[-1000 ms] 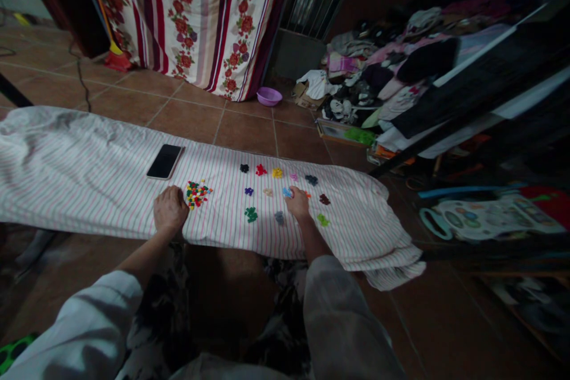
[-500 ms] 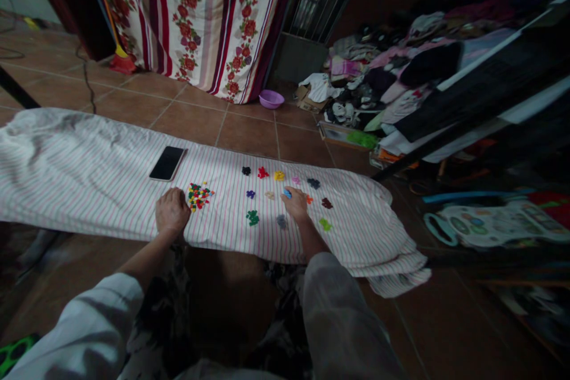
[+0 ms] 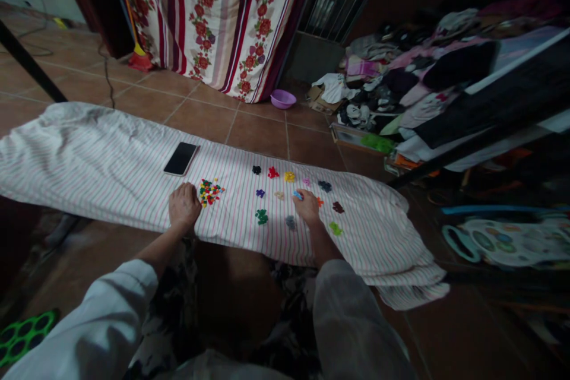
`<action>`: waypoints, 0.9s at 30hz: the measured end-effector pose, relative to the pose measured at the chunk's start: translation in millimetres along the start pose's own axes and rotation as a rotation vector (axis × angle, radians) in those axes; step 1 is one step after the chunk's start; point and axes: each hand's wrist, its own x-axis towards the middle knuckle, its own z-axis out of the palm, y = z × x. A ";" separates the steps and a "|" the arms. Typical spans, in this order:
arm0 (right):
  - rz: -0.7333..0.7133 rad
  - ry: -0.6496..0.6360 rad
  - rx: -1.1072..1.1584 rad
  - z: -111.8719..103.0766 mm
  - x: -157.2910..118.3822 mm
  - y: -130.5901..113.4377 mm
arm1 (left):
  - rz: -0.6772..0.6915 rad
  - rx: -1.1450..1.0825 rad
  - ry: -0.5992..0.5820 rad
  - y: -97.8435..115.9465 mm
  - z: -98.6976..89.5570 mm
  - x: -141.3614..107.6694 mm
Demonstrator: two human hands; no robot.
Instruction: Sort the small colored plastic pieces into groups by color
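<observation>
My left hand (image 3: 184,206) rests palm down on the striped cloth, fingers curled under so that whatever they hold, if anything, is hidden. Just right of it lies a mixed heap of small colored pieces (image 3: 209,193), in red, yellow, green and white. My right hand (image 3: 307,208) reaches into the sorted heaps, its fingertips pinched at small blue pieces (image 3: 298,195). Around it sit heaps of beige pieces (image 3: 279,195), grey pieces (image 3: 291,222), orange pieces (image 3: 319,202), pink pieces (image 3: 306,181) and yellow pieces (image 3: 289,176). Dark green pieces (image 3: 261,217) lie further left.
A phone (image 3: 181,158) lies on the striped cloth (image 3: 111,160) beyond my left hand. More heaps include red pieces (image 3: 273,173), brown pieces (image 3: 338,207) and lime pieces (image 3: 335,228). On the floor stand a purple basin (image 3: 283,99) and piled clothes (image 3: 401,71).
The whole view has shifted, so the cloth and heaps appear further right. My right hand stays at the blue pieces, and my left hand stays beside the mixed heap.
</observation>
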 end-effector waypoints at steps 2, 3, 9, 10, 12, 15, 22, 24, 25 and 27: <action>0.016 -0.010 -0.002 0.1 0.7 1.8 | 0.002 0.003 -0.002 -0.3 0.1 0.2; 0.024 -0.019 -0.002 -0.2 0.9 2.7 | 0.003 0.001 -0.002 -0.7 0.3 0.3; 0.016 0.029 -0.011 -8.2 -0.4 -2.1 | 0.020 -0.015 0.004 -3.9 3.8 0.5; 0.005 0.055 -0.004 -9.6 -0.9 -6.8 | 0.021 -0.014 0.007 -4.1 4.3 0.4; -0.031 0.100 0.035 -10.9 -2.3 -21.1 | 0.018 -0.012 0.014 -4.3 4.7 0.1; -0.121 0.100 0.140 -6.6 -7.2 -53.0 | 0.016 -0.026 0.016 -4.3 5.2 -0.5; -0.336 -0.120 0.365 33.5 -33.1 -137.8 | 0.006 0.002 0.073 -5.0 8.8 -2.8; -0.384 -0.198 0.392 47.2 -40.2 -156.4 | 0.011 0.020 0.073 -4.9 9.1 -3.2; -0.401 -0.228 0.395 53.4 -42.9 -164.3 | 0.015 0.025 0.070 -4.7 8.9 -3.3; -0.426 -0.278 0.381 63.9 -46.7 -177.4 | 0.020 0.020 0.058 -4.2 8.2 -3.1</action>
